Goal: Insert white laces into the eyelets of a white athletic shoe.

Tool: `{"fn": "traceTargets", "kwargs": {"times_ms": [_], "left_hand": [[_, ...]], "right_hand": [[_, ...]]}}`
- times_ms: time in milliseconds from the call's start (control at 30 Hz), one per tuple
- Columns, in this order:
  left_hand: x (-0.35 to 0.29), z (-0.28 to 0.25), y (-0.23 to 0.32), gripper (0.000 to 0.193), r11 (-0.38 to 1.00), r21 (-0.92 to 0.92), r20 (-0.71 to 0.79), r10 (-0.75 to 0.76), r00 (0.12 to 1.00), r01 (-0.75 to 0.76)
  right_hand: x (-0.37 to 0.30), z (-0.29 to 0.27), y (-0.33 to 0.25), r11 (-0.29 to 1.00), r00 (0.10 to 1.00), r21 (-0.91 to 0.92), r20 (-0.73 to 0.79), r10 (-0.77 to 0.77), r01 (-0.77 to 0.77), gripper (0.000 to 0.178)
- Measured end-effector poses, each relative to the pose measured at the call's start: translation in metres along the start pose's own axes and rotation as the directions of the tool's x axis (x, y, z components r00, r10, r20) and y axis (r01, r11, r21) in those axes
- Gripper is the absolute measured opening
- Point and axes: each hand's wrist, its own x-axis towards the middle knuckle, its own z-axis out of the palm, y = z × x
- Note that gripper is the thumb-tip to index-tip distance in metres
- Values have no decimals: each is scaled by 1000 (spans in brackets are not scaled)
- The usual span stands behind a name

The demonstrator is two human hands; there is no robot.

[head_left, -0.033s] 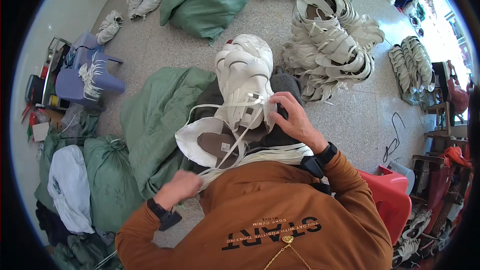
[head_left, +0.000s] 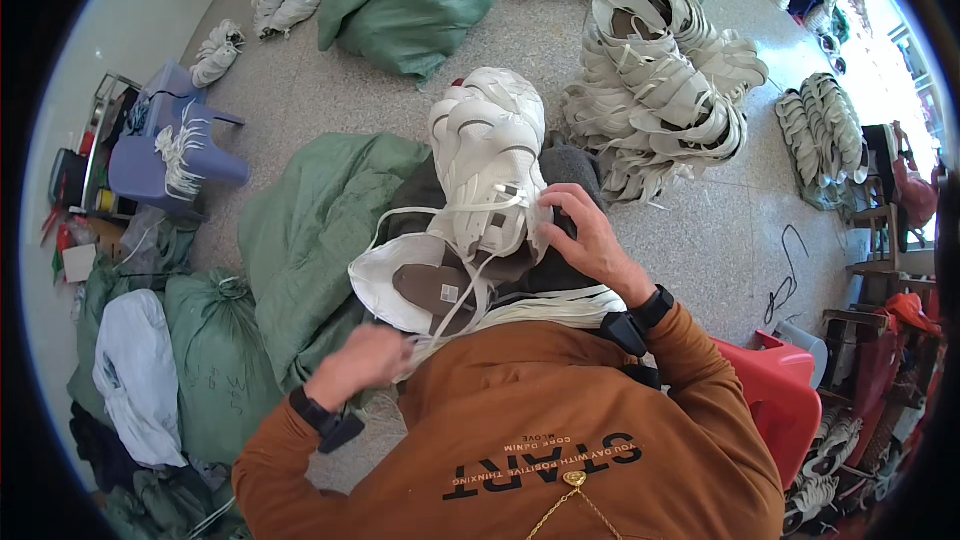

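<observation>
Across my lap lies a stack of white shoe uppers [head_left: 487,135], toes pointing away from me, with a white shoelace [head_left: 470,207] threaded across the top one. At that upper's right edge, the thumb and fingers of my right hand [head_left: 597,250] are closed on its side. My left hand [head_left: 368,355], smeared by motion, is lower left, closed on the lace's loose end, which stretches down from the eyelets. Beside the stack another white upper [head_left: 375,285] lies open, its brown lining and a small label showing. A bundle of white laces [head_left: 545,310] rests at my waist.
Green sacks [head_left: 410,15] stand ahead, and green cloth [head_left: 320,230] spreads left of my lap. A tall pile of white uppers [head_left: 660,90] sits ahead right. Laces hang over a purple stool [head_left: 150,165] at left; a red stool [head_left: 770,390] is at right.
My left hand has shifted slightly up and right, and the lace near the eyelets lies differently. The right hand keeps its place on the upper.
</observation>
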Motion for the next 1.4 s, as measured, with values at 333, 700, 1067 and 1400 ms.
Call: {"fn": "traceTargets", "kwargs": {"times_ms": [333,700,1067,1400], "left_hand": [[136,-111,78,30,951,300,-923,309,231,-75],[55,-68,39,28,976,81,-895,159,418,-200],[37,-72,52,25,987,2,-918,67,391,-163],[100,-80,53,16,879,-173,-920,16,391,-445]], "right_hand": [[-11,13,-6,997,999,-65,-8,44,-45,42],[15,4,-20,974,998,-216,21,-62,65,40],[47,5,6,781,888,573,-189,419,-247,26],[2,-88,51,291,768,954,-133,627,-72,26]]}}
